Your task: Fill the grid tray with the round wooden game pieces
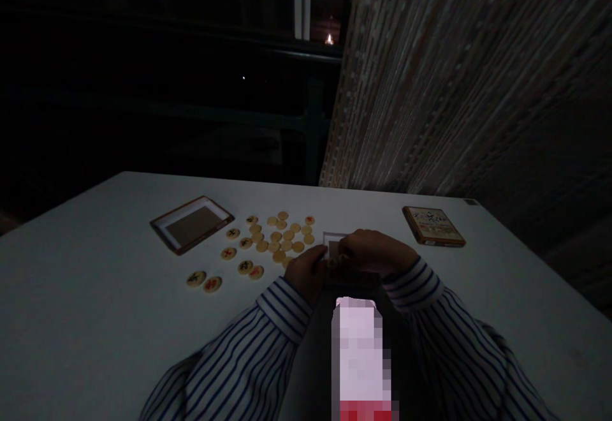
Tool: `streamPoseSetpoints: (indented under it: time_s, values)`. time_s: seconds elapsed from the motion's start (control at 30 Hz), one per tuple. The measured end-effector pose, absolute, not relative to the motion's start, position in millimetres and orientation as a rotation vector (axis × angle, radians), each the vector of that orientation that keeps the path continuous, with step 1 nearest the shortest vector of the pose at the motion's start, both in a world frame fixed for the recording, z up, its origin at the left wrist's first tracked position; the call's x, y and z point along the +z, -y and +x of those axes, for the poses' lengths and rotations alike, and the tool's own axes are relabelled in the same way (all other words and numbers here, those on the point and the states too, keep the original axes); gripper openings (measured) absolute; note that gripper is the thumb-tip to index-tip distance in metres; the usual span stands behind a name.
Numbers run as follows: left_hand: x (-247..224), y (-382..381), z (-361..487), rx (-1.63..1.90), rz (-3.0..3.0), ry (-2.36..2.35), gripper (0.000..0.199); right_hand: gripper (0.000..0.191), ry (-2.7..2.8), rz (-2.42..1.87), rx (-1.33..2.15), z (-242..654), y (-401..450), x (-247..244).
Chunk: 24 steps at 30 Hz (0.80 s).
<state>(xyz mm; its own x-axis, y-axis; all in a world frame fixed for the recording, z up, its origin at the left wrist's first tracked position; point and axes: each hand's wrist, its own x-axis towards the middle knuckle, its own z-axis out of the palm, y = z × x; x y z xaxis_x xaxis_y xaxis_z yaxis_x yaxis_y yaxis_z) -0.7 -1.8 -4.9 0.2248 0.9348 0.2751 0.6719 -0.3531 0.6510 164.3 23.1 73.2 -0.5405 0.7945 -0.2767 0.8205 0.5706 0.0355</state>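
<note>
My left hand [306, 273] is closed on the left side of a small open box [335, 237] at the table's near edge. Over the right part of that box, my right hand [375, 250] curls its fingers down and inward. Small yellowish shapes show dimly by its fingertips, too dark to tell whether they are gripped. Left of my hands lie several round xiangqi pieces [275, 237]. Some are face up with black or red characters, such as a red-marked piece [213, 284]; others show plain faces.
A shallow open box part [194, 223] with a brown rim rests at the table's left. On the right lies a flat printed box [433, 226]. The white table [95, 293] ends at a dark window, with a string curtain [406, 76] behind. A bright pixelated object [359, 351] is below my hands.
</note>
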Motion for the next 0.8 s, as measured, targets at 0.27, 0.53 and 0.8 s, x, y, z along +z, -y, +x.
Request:
streamPoseSetpoints:
  time_s: [0.27,0.53,0.8]
  values:
    - [-1.7,2.4,0.8,0.908,2.112,-1.454,0.033,0.026,-2.546,1.349,-0.167,163.0,-22.7,74.2]
    - [1.4,3.0,0.9,0.902,2.096,-1.443,0.033,0.027,-2.529,1.337,-0.22,164.2,-22.8,76.1]
    - [-0.5,1.5,0.8,0.906,2.104,-1.461,0.032,0.027,-2.504,1.346,-0.243,167.6,-25.8,74.7]
